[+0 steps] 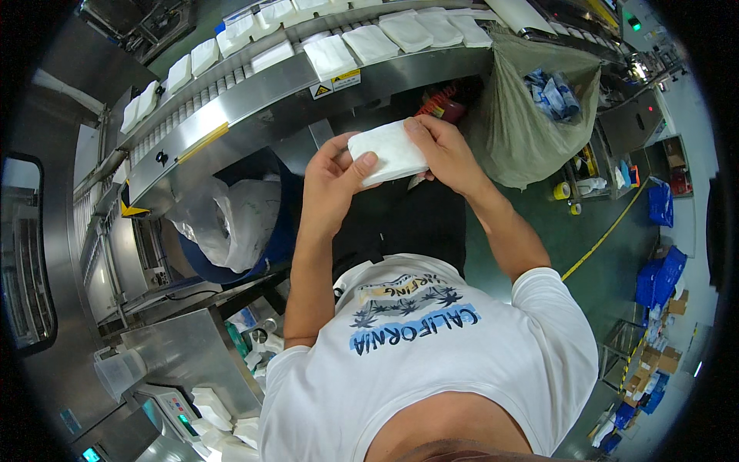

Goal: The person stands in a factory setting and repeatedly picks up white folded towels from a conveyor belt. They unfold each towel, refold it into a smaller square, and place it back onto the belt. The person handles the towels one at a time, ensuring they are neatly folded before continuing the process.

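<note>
A stack of folded white wipes [391, 154] is held up between my two hands, in front of my body. My left hand [336, 168] grips its left end, thumb pressed on top and fingers behind. At the right end, my right hand [444, 150] has its thumb over the upper corner and its fingers underneath. Beyond my hands, several similar white stacks [369, 45] lie in a row along a roller conveyor with a metal side rail [285, 91].
A sack [531, 146] holding blue-and-white wrappers hangs right of the conveyor. Below it on the left stands a blue bin [285, 223] with a clear plastic liner. A metal table [185, 350] with a scale [175, 412] and white stacks is at lower left.
</note>
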### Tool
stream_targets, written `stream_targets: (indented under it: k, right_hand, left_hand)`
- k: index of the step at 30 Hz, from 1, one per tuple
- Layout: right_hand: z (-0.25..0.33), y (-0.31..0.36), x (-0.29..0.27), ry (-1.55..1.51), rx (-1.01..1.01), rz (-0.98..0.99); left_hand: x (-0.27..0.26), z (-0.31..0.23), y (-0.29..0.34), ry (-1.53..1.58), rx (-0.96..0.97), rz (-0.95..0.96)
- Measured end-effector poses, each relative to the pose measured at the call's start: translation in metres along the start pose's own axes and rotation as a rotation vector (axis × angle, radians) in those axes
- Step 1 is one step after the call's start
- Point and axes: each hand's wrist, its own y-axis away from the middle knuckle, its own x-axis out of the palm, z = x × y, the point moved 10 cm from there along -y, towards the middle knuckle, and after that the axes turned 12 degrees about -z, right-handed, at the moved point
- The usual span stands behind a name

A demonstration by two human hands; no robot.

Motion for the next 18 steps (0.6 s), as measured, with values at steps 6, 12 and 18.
stream_targets:
  k: [6, 12, 18]
  right_hand:
    - [-0.003, 0.0, 0.002, 0.001, -0.012, 0.002]
    - [-0.027, -0.001, 0.006, -0.174, 0.067, 0.06]
    - [-0.033, -0.002, 0.019, -0.137, 0.055, 0.147]
  left_hand:
    - [-0.008, 0.019, -0.014, -0.029, -0.106, -0.015]
    - [-0.004, 0.007, -0.003, -0.11, -0.008, -0.007]
    - [-0.011, 0.001, 0.004, -0.266, 0.135, 0.019]
